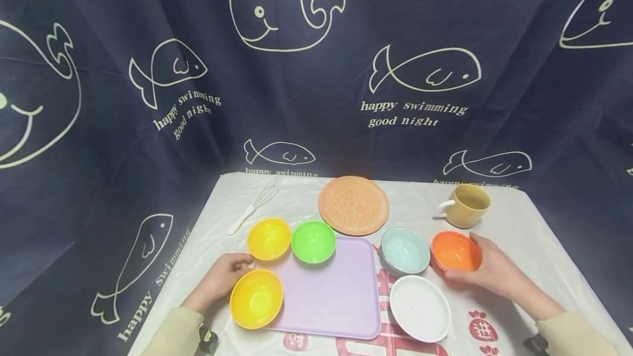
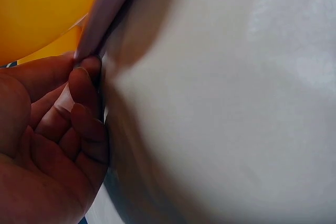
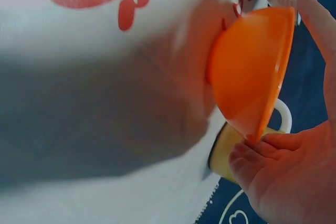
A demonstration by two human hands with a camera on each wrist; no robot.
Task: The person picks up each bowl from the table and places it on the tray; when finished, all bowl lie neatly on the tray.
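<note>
Tray (image 1: 328, 295) and orange bowl (image 1: 452, 251), each with a hand on it

The two hands are well apart. Left hand (image 1: 225, 276), in the lower left of the head view, reaches between two yellow bowls; the left wrist view shows its thumb and fingers pinching the tray's edge. The lilac tray lies flat in the lower middle of the frame. The upper yellow bowl (image 1: 269, 239) sits at its upper left corner, with the green bowl (image 1: 314, 242) just beside it, and the lower yellow bowl (image 1: 256, 299) covers its lower left corner.

Right hand (image 1: 492, 268), in the lower right, holds the orange bowl across the rim, fingers on the far side and thumb on the near one; how firmly the thumb presses cannot be told. Just left of that bowl is the light-blue bowl (image 1: 405, 251), with the white dish (image 1: 420, 308) below it. The mug (image 1: 470, 206) stands above the orange bowl, its white handle turned left.

Towards the table's far edge, a round orange-brown plate (image 1: 353, 205) lies at the middle of the frame and a white whisk (image 1: 254, 207) left of it. Navy cloth (image 1: 306, 109) printed with fish and whales fills the upper frame.
</note>
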